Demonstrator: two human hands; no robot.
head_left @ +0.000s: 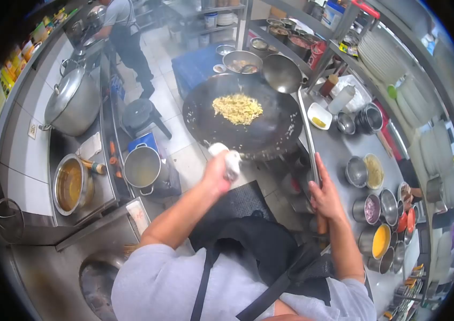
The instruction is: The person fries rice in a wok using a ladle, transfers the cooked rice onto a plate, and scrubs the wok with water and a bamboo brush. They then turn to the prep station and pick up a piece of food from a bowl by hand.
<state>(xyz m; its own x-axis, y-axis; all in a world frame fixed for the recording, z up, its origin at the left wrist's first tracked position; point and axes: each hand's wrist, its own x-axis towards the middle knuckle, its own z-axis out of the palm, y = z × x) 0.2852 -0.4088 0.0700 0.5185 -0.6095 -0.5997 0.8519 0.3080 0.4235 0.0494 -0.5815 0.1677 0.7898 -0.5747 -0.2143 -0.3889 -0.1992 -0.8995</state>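
Note:
My left hand is closed around a folded white cloth at the near rim of a large dark wok. The cloth covers whatever part of the wok lies under it. Chopped yellowish food is heaped in the wok, with small bits scattered over its surface. On the right, my right hand grips the long handle of a ladle. The ladle's round metal bowl is raised at the wok's far right edge, beside a smaller pan of food.
At right, a steel counter carries several metal bowls, a squeeze bottle and a yellow-filled pot. A lidded stockpot and a basin of brown liquid stand left. A stool and another person are beyond.

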